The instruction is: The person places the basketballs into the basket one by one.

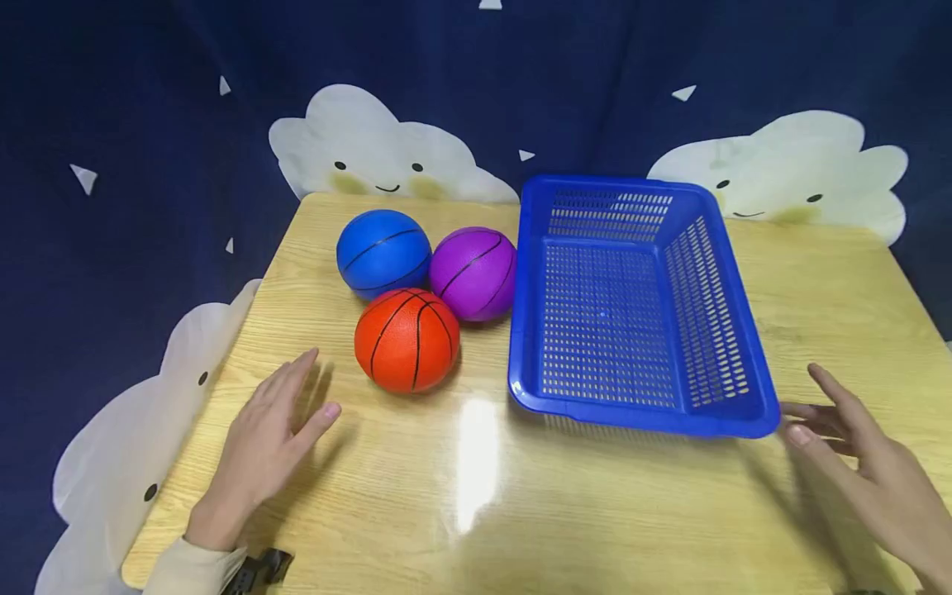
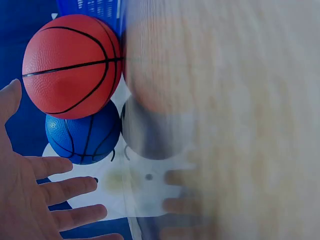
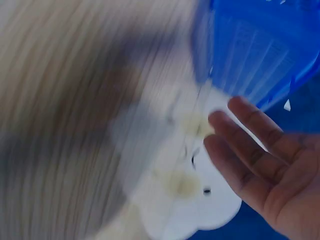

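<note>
Three small basketballs sit close together on the table's left half: a blue ball (image 1: 383, 254) at the back, a purple ball (image 1: 473, 274) beside the basket, and an orange ball (image 1: 406, 340) in front. My left hand (image 1: 264, 434) is held to the left of the orange ball, fingers extended and nothing in it. In the left wrist view its palm faces the orange ball (image 2: 72, 66) and the blue ball (image 2: 83, 138). A blue plastic basket (image 1: 645, 423) with slotted walls stands right of the balls, its inside bare. Near its front right corner hovers my right hand (image 1: 866, 471), holding nothing, fingers loosely extended.
The wooden table (image 1: 476, 512) has a glossy top that throws reflections. Behind it and along its left side hangs a dark blue cloth (image 1: 580, 74) printed with smiling white clouds and small triangles. A black strap (image 1: 260, 570) sits at the left wrist.
</note>
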A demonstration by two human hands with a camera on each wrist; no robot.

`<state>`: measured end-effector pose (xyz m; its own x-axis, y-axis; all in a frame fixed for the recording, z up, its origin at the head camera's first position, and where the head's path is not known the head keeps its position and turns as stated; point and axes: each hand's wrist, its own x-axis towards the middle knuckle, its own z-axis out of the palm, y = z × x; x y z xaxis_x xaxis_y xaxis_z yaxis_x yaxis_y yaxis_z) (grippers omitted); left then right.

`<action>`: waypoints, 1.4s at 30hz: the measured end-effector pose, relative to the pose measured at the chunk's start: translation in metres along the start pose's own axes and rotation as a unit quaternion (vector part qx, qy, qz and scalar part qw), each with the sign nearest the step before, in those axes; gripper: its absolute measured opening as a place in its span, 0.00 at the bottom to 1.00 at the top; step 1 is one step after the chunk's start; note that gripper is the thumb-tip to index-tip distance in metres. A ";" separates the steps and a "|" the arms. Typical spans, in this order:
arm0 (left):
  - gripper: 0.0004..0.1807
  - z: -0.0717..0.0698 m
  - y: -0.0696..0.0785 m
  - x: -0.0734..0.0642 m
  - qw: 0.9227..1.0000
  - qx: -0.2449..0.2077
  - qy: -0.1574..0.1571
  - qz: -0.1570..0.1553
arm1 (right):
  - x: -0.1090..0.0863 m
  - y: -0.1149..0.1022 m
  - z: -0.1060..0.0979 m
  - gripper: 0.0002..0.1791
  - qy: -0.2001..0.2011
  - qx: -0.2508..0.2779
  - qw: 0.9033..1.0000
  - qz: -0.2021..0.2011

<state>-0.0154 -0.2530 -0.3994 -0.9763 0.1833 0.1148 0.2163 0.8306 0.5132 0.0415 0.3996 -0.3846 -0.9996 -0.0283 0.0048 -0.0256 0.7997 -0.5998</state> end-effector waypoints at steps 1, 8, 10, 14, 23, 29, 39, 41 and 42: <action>0.43 0.000 0.000 0.001 1.000 0.000 0.002 0.002 | 0.004 -0.004 0.001 0.47 0.000 0.016 1.000 0.007; 0.50 -0.001 0.015 0.011 0.999 -0.038 0.007 -0.011 | 0.024 -0.031 0.010 0.41 -0.012 0.202 0.979 0.006; 0.53 0.001 0.022 0.017 0.998 -0.056 0.006 -0.016 | 0.026 -0.035 0.013 0.39 -0.006 0.266 0.964 0.011; 0.60 0.009 0.038 0.030 0.997 -0.080 0.007 -0.014 | 0.028 -0.040 0.019 0.37 0.017 0.378 0.925 0.024; 0.67 0.024 0.058 0.052 0.993 -0.115 0.010 -0.003 | 0.029 -0.042 0.024 0.36 0.041 0.420 0.906 0.029; 0.68 0.036 0.064 0.059 0.988 -0.144 0.054 -0.013 | 0.030 -0.044 0.026 0.35 0.044 0.419 0.906 0.030; 0.67 0.047 0.063 0.055 0.972 -0.211 0.099 -0.012 | 0.029 -0.043 0.029 0.34 0.050 0.448 0.893 0.024; 0.66 0.047 0.060 0.051 0.972 -0.205 0.117 0.001 | 0.029 -0.043 0.029 0.34 0.051 0.448 0.892 0.029; 0.65 0.046 0.059 0.049 0.972 -0.200 0.122 0.006 | 0.029 -0.043 0.029 0.34 0.051 0.447 0.892 0.030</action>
<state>-0.0506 -0.1708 -0.4031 -0.9549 0.0198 0.2961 0.2579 0.5489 0.7951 0.0140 0.3468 -0.3817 -0.9960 0.0895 -0.0042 0.0039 -0.0026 -1.0000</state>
